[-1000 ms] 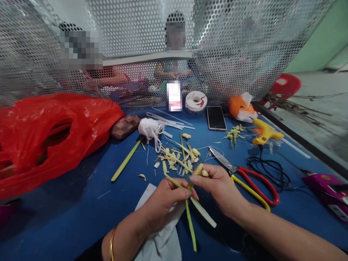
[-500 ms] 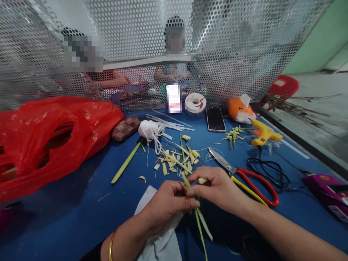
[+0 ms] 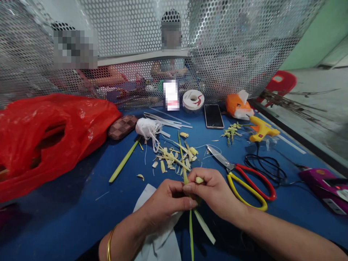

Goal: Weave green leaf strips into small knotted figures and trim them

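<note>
At the front middle of the table my left hand (image 3: 167, 198) is closed, thumb and fingers pinching a pale green leaf strip (image 3: 205, 226). My right hand (image 3: 213, 190) meets it from the right, its thumb and forefinger pressed on the strip's upper part. Two tails of the leaf hang below the fingers, and a short tip sticks up above them. A pale yellow-green piece (image 3: 199, 179) shows at my right forefinger. The middle of the leaf is hidden by my fingers. White tissue (image 3: 160, 241) lies under my left wrist.
Leaf scraps (image 3: 174, 157) lie beyond my hands. Scissors (image 3: 230, 165) with red and yellow handles lie right, near a yellow glue gun (image 3: 262, 129) and its cable. A red plastic bag (image 3: 89, 127) fills the left. A perforated metal screen (image 3: 130, 32) stands behind the table.
My right hand has shifted slightly inward, baring the scissors' yellow handle. The hanging leaf tails have swung further apart. Both hands keep hold of the leaf; the view has shifted slightly.
</note>
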The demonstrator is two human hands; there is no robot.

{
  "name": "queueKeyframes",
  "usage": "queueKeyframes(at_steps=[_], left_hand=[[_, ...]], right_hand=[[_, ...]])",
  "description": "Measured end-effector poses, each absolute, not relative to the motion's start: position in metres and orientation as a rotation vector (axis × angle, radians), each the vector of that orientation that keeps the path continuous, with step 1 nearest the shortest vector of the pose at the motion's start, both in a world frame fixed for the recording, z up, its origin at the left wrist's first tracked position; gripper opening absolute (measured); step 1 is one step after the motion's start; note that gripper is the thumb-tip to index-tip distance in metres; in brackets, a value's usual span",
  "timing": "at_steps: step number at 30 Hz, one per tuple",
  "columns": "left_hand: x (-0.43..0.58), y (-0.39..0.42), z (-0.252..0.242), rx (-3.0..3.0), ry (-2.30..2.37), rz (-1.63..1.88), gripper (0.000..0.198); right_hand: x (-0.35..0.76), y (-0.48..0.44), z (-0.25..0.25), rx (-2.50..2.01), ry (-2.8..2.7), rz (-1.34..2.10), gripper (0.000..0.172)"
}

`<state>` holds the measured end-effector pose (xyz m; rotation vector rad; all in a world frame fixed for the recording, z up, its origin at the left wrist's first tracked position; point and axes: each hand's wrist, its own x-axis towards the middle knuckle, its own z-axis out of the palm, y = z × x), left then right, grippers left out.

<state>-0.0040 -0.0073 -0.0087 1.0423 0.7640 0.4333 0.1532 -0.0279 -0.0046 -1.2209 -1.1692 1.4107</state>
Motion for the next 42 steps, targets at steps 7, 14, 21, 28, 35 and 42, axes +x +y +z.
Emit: queueKeyframes(at_steps=[7,14,21,28,35,42], left_hand=[[-0.001,-0.01,-0.013,0.942,0.808,0.554,0.019],[-0.002,-0.003,-0.01,0.772,0.995,0.977,0.017],[-0.004,-0.005,-0.015,0.79,0.898,0.942,0.024],[-0.007,-0.009,-0.02,0.757,0.845,0.869,0.019],[0.004,-0.013,-0.013,0.511,0.931,0.879,0.033],[0.003,-0.008,-0.015,0.474,0.891,0.906,0.031]], right_hand=[[0.167,-0.027,0.0,-1.158,-1.645,0.696,0.012],[0.179,-0.031,0.014,-1.273,-1.635,0.478,0.012],[0.169,-0.033,-0.002,-1.347,-1.728,0.762,0.021],[0.167,-0.036,-0.002,-1.293,-1.868,0.635,0.022],[0.165,-0.039,-0.002,-1.106,-2.059,0.435,0.021],[0.158,-0.04,-0.005,-1.173,-1.907,0.611,0.021]])
